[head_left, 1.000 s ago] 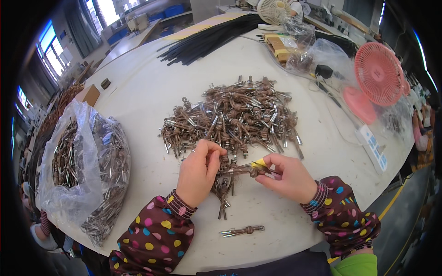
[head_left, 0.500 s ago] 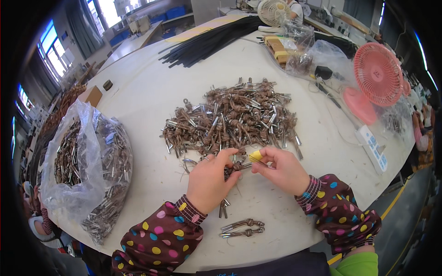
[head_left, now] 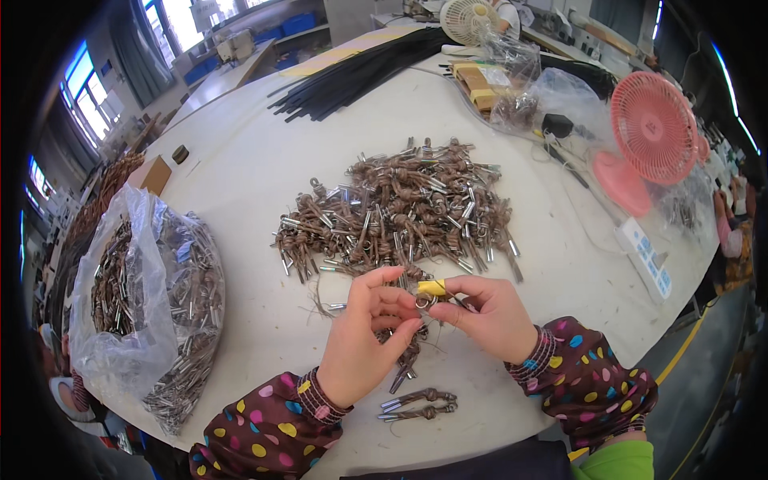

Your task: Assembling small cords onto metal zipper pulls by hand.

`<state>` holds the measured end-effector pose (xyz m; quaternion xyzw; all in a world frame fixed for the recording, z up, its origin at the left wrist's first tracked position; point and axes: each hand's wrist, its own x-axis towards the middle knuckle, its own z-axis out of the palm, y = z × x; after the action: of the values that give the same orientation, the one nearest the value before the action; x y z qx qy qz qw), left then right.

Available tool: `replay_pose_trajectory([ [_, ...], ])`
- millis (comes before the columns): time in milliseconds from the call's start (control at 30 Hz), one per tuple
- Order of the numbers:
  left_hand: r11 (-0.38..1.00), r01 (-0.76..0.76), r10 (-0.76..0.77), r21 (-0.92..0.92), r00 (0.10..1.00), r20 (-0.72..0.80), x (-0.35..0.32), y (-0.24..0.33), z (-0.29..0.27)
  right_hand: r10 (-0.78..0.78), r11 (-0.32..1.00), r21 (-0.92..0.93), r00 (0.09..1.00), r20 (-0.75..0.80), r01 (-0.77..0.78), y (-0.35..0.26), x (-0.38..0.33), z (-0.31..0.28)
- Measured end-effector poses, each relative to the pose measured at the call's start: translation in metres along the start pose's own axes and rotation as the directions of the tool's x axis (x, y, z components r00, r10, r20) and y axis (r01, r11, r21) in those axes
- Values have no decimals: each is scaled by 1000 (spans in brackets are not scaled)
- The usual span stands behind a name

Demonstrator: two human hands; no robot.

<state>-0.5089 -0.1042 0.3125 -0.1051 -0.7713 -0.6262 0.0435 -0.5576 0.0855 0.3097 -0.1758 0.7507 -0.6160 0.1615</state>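
Observation:
Between my fingertips is a knotted brown cord piece (head_left: 424, 302) with a shiny metal ring-like part. My left hand (head_left: 358, 346) has its thumb and curled fingers closed on it from the left. From the right, my right hand (head_left: 498, 318) pinches at the same piece; a yellow wrap covers one fingertip. A thin dark object lies along those right fingers, too small to name. More knotted cord pieces hang or lie just below the left fingers, partly hidden. A large pile of brown knotted cords (head_left: 408, 210) with silver metal ends spreads beyond my hands. Two similar cords (head_left: 419, 405) lie nearer me.
A clear plastic bag (head_left: 144, 352) full of such cords stands at left. Black strips (head_left: 360, 74) lie at the far side. To the right are a pink fan (head_left: 652, 132), a white power strip (head_left: 642, 256) and plastic-wrapped packages (head_left: 480, 84).
Both hands have come slightly toward me, and the ring-like part of the cord piece now shows between the fingertips. The view has shifted slightly.

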Motion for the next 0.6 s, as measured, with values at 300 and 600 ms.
replay_pose_trajectory([
  [300, 732, -631, 449, 256, 730, 516, -17, 109, -7, 103, 960, 272, 987, -121, -66, 9, 15, -15],
  [600, 653, -718, 664, 240, 696, 273, -62, 126, 13, -103, 987, -132, 988, -117, 87, 30, 30, -3],
])
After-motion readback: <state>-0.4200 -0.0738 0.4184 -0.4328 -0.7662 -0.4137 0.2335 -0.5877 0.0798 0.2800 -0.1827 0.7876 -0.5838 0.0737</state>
